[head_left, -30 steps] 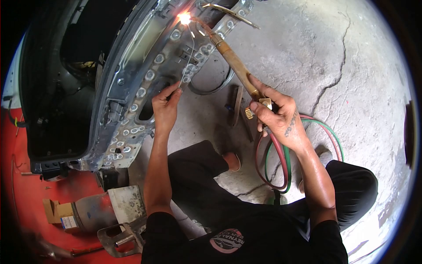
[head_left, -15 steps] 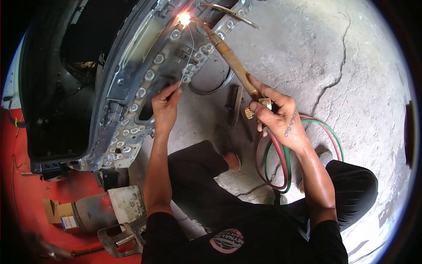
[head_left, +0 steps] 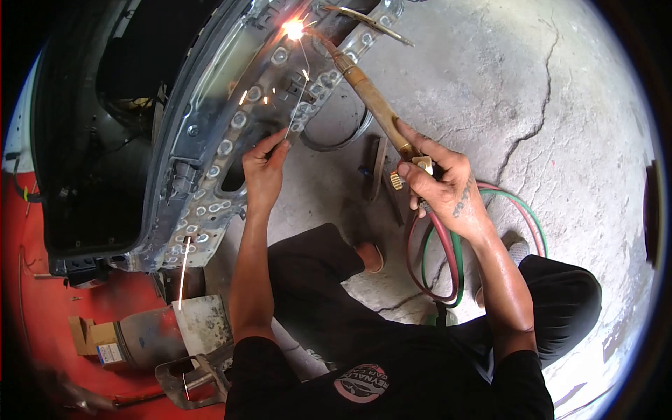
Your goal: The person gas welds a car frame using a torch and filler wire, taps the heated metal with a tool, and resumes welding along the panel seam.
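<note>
A brass gas torch (head_left: 374, 101) is held in my right hand (head_left: 448, 185), its fingers wrapped round the valve end. Its tip meets a bright glow on a grey metal car panel (head_left: 269, 108) marked with several round weld spots. My left hand (head_left: 266, 168) pinches a thin wire rod (head_left: 297, 105) that runs up to the glow. Orange sparks fly over the panel. Red and green hoses (head_left: 448, 259) hang from the torch and loop on the floor.
A coil of wire (head_left: 332, 145) and a metal bar (head_left: 379, 168) lie on the cracked concrete floor (head_left: 483, 91). At the lower left are a cylinder (head_left: 150, 338), a cardboard box (head_left: 94, 337) and a metal stand (head_left: 189, 383). My bent legs are below my arms.
More sparks fly from the glow, with one long streak down at the lower left. Both hands and the torch have stayed in about the same place.
</note>
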A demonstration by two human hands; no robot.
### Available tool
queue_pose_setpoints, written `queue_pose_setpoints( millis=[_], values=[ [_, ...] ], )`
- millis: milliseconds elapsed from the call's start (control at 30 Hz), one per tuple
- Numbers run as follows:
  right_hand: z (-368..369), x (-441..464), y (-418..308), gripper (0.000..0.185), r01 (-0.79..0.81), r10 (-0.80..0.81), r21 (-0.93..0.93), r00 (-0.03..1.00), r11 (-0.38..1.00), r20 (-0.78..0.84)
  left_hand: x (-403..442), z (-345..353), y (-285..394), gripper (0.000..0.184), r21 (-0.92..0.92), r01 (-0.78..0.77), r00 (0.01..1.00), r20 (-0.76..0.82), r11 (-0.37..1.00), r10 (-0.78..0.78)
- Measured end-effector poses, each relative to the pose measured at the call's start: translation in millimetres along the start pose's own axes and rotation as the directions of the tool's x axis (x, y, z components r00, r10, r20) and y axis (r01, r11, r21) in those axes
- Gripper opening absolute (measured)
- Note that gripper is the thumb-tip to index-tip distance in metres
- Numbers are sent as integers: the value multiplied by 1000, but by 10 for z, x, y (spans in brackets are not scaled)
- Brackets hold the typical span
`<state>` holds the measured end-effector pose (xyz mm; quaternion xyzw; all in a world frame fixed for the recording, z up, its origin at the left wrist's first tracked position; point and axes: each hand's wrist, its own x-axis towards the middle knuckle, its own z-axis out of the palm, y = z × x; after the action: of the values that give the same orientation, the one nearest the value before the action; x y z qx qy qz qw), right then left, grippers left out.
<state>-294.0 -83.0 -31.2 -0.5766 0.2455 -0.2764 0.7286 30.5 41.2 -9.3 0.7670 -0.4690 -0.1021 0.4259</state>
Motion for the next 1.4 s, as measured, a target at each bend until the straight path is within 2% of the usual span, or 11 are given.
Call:
queue_pose_setpoints(
  millis=[800,1400],
  values=[
    [-3,-4,-48,63,-37,37,-4,999,999,-2,6,11,49,28,36,-19,1000,-3,999,19],
    [-6,-4,-9,63,-21,21,4,1000,1000,-6,10,26,24,28,-9,-14,1000,-11,1000,14]
  ],
)
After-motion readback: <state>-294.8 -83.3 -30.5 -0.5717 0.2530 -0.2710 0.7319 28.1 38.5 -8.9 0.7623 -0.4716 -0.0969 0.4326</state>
